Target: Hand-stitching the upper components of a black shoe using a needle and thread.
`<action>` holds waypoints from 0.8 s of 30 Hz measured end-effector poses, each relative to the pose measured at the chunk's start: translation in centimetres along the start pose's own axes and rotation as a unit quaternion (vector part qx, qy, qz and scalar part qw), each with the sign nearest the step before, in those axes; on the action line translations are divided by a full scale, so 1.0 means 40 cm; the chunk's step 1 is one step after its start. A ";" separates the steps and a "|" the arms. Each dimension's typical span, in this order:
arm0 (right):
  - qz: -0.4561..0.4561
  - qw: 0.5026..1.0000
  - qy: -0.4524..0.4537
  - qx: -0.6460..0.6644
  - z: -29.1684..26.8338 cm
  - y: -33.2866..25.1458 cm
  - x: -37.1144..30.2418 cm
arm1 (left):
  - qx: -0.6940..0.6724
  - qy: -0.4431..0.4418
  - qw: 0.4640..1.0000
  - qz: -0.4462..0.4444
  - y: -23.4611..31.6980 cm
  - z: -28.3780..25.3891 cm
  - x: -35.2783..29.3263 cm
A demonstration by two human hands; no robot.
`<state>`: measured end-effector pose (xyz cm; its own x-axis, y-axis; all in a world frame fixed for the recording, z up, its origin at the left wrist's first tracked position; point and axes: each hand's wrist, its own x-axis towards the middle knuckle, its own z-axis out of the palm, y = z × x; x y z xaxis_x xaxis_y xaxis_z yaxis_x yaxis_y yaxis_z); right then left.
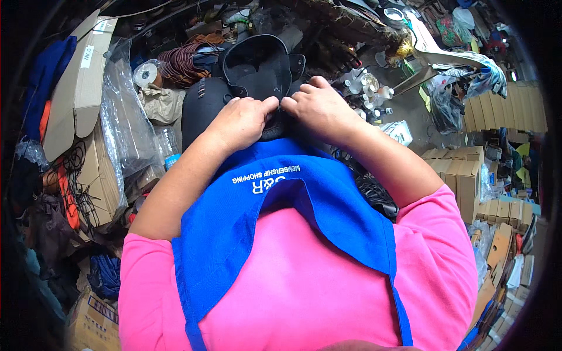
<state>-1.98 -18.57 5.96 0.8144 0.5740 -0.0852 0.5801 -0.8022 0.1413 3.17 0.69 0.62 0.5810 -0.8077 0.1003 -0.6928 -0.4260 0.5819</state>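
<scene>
A black shoe or boot [257, 64] rests at my lap, its wide opening facing up and a tab with a small hole sticking out at its right. My left hand [249, 120] has its fingers closed at the near edge of the shoe, thumb and forefinger pinched. Close beside it, my right hand [322, 108] is pinched at the same edge, the fingertips of both hands nearly meeting. What lies between the fingertips is too small or hidden to make out. Below the hands spreads my blue apron [328, 181].
To the left stand cardboard sheets [76, 88], clear plastic wrap [126, 111], a coil of reddish cord [184, 61] and a plastic bottle [168, 146]. On the right are several small bottles [372, 88], a white container [398, 132] and stacked cardboard boxes [456, 175].
</scene>
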 end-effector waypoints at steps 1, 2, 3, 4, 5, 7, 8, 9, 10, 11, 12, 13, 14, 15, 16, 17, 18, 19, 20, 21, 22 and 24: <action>-0.005 1.000 -0.015 0.007 0.004 -0.001 0.006 | 0.001 0.001 1.000 -0.002 -0.005 0.000 -0.006; -0.005 1.000 -0.015 0.006 0.006 0.005 0.008 | -0.005 0.006 1.000 0.009 -0.009 -0.004 -0.009; -0.014 1.000 -0.020 0.019 0.007 0.015 0.010 | -0.011 0.012 1.000 0.019 -0.012 -0.009 -0.012; -0.023 0.999 -0.025 0.032 0.010 0.027 0.010 | -0.010 0.013 1.000 0.019 -0.013 -0.014 -0.015; -0.023 0.997 -0.028 0.061 0.019 0.038 0.007 | 0.014 0.005 1.000 0.023 -0.008 -0.025 -0.021; -0.025 0.997 -0.027 0.063 0.034 0.050 0.001 | 0.040 -0.003 0.999 0.025 -0.007 -0.036 -0.039; -0.026 0.997 -0.025 0.065 0.039 0.055 -0.003 | 0.063 0.013 0.998 0.029 -0.010 -0.040 -0.055; -0.026 0.997 -0.024 0.066 0.054 0.064 -0.017 | 0.084 0.027 0.995 0.035 -0.015 -0.046 -0.074; -0.011 0.995 0.000 0.094 0.072 0.077 -0.038 | 0.086 0.026 0.995 0.034 -0.025 -0.057 -0.099; 0.006 0.992 0.023 0.122 0.081 0.090 -0.062 | 0.106 0.033 0.994 0.021 -0.041 -0.076 -0.130; 0.042 0.988 0.027 0.143 0.083 0.105 -0.087 | 0.126 0.038 0.991 0.007 -0.058 -0.091 -0.166; 0.094 0.980 0.020 0.174 0.097 0.133 -0.121 | 0.111 0.057 0.991 -0.039 -0.087 -0.109 -0.189; 0.139 0.970 0.018 0.198 0.111 0.151 -0.148 | 0.103 0.084 0.987 -0.085 -0.101 -0.126 -0.216; 0.206 0.891 0.043 0.403 0.125 0.158 -0.161 | 0.004 0.110 0.984 -0.142 -0.094 -0.140 -0.231; 0.263 0.763 0.068 0.586 0.135 0.162 -0.169 | 0.002 0.109 0.984 -0.140 -0.083 -0.150 -0.224; 0.336 0.695 0.051 0.634 0.083 0.165 -0.153 | -0.131 0.148 0.968 -0.157 -0.064 -0.163 -0.213; 0.328 0.670 0.097 0.659 0.066 0.167 -0.136 | -0.259 0.184 0.933 -0.169 -0.043 -0.180 -0.193; 0.296 0.597 0.169 0.726 0.052 0.149 -0.105 | -0.307 0.196 0.924 -0.115 -0.022 -0.190 -0.164; 0.260 0.514 0.240 0.782 0.041 0.119 -0.066 | -0.397 0.193 0.895 -0.070 0.007 -0.188 -0.133; 0.200 0.471 0.245 0.823 0.038 0.095 -0.028 | -0.482 0.189 0.855 -0.025 0.038 -0.180 -0.105; 0.139 0.425 0.250 0.859 0.035 0.074 0.008 | -0.501 0.175 0.847 0.040 0.071 -0.167 -0.075; 0.049 0.371 0.169 0.912 -0.005 0.015 0.046 | -0.621 0.102 0.776 0.041 0.124 -0.134 -0.057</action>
<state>-0.13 -17.97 6.09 0.9638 0.2667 0.0040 -0.1566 0.5778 -0.8010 0.70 2.59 7.60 0.6996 -0.6764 0.2302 0.1419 0.4473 0.8830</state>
